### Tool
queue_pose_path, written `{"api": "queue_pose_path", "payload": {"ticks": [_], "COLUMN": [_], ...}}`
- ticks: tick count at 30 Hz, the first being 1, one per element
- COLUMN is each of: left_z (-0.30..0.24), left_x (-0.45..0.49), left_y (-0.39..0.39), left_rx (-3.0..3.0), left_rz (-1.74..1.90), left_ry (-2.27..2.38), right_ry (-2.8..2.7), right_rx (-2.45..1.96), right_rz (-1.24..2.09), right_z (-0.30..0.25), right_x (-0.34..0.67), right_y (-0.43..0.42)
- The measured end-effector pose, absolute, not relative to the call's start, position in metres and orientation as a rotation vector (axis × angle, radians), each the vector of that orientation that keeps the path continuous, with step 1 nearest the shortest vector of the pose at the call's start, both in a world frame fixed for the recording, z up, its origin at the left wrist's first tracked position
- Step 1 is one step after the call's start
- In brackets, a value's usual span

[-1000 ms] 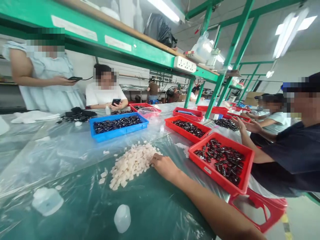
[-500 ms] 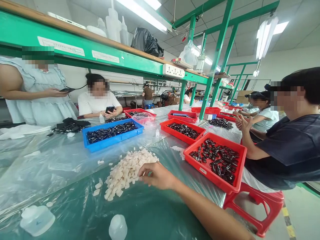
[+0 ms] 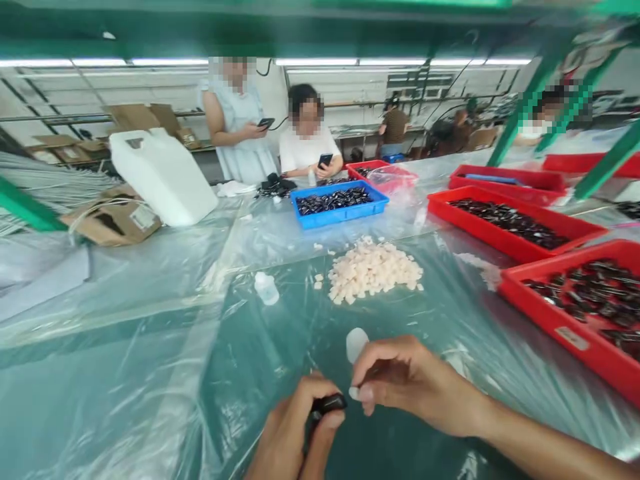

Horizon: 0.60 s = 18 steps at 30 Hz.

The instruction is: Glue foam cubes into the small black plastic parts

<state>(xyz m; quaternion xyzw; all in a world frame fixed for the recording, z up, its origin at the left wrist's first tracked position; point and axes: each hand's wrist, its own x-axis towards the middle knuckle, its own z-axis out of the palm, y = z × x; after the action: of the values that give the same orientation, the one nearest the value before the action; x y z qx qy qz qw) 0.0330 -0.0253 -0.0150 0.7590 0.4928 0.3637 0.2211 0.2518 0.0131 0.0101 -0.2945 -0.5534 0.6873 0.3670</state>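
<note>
My left hand (image 3: 300, 427), low in the view, is closed around a small glossy black piece (image 3: 330, 403). Just to its right, my right hand (image 3: 407, 383) pinches a small whitish piece (image 3: 355, 393) between thumb and forefinger, a short gap from the black one. Behind the right fingertips stands a white bottle (image 3: 357, 343), partly covered by them. Farther back lies a heap of small cream-white pieces (image 3: 373, 270) on the plastic-covered table. A second white bottle (image 3: 267, 289) is left of the heap.
A blue tray (image 3: 345, 218) of black pieces sits behind the heap. Red trays (image 3: 545, 320) with similar pieces line the right side. At back left are a white jerrycan (image 3: 165, 173) and a cardboard box (image 3: 115, 220). Two people holding phones are across the table.
The view has swung left and down. My right hand has left the heap and come near, now pinching a whitish piece. My left hand has come into view holding the black piece.
</note>
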Motion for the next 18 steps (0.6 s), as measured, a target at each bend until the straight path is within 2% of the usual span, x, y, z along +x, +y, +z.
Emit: {"api": "queue_pose_path", "payload": {"ticks": [12, 18], "left_z": [-0.03, -0.023], "left_x": [0.027, 0.034], "left_y": [-0.033, -0.023], "left_rx": [1.991, 1.967], "left_rz": [0.892, 0.975], "left_ry": [1.306, 1.102], "right_ry": [-1.371, -1.278], "right_rx": [-0.862, -0.817], "right_rz": [1.799, 1.933], "right_z": [0.001, -0.008], "right_x": [0.245, 0.242], "right_y": [0.005, 0.009]}}
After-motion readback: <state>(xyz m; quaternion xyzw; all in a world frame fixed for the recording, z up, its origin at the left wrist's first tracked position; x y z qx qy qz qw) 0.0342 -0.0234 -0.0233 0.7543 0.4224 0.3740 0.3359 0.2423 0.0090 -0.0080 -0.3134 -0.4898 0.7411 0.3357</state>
